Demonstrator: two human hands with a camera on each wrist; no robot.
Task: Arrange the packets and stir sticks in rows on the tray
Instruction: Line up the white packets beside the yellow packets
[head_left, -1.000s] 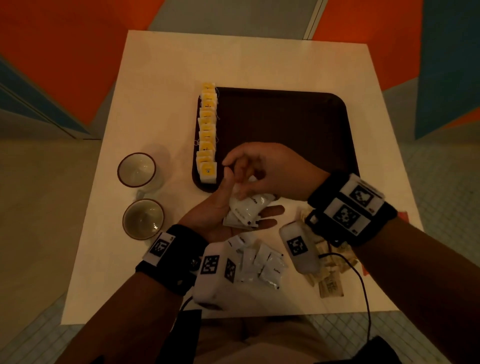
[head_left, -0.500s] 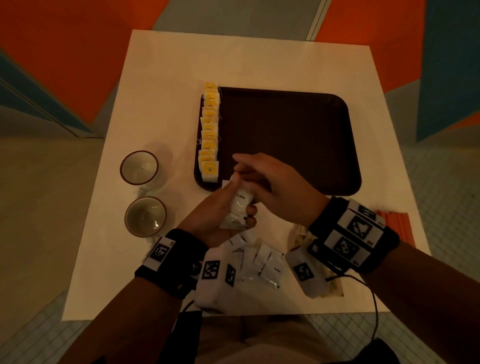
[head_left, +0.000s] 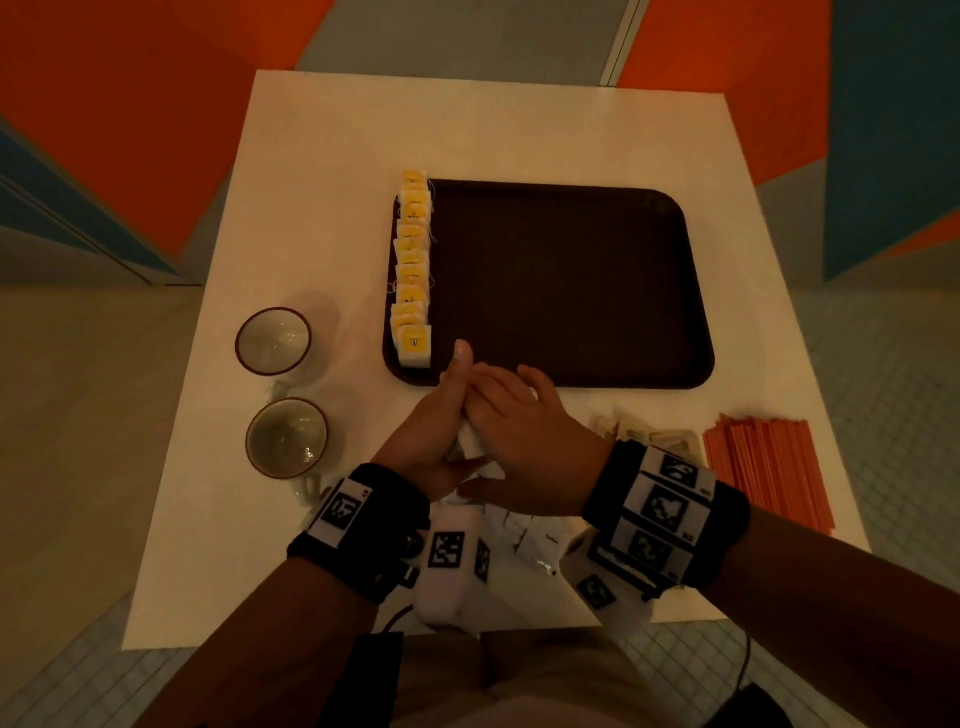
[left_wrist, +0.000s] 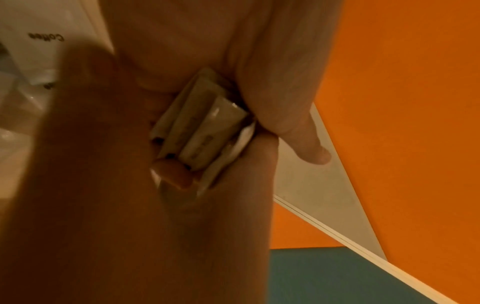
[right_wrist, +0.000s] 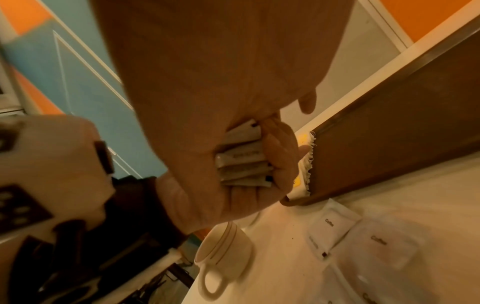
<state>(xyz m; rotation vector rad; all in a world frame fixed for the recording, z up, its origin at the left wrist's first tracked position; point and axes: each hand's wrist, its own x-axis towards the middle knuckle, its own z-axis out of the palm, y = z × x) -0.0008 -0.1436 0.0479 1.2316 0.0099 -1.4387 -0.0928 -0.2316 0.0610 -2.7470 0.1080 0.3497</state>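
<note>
Here we see both hands meeting just at the near edge of the brown tray (head_left: 571, 291), over the white table (head_left: 322, 208). The left hand (head_left: 431, 431) is turned palm up with its thumb straight, and a stack of white coffee packets (left_wrist: 205, 131) sits on edge in it. The right hand (head_left: 524, 447) lies over the stack from the other side, so the packets are pressed between the two palms; in the right wrist view the stack (right_wrist: 242, 158) shows clamped edge-on between them, fingers laid along it.

On the tray, a row of yellow tea bags (head_left: 413, 270) runs along its left edge, from far end to near end, each one overlapping the next. The remaining surface of the tray is bare.

Nearer to us than the tray, loose coffee packets (head_left: 540, 540) lie on the table beneath the wrists. To the near right of the tray are a few brown packets (head_left: 649, 436) and, beyond them, a bundle of orange stir sticks (head_left: 769, 473). Left of the tray stand two cups (head_left: 272, 340), one behind the other.
</note>
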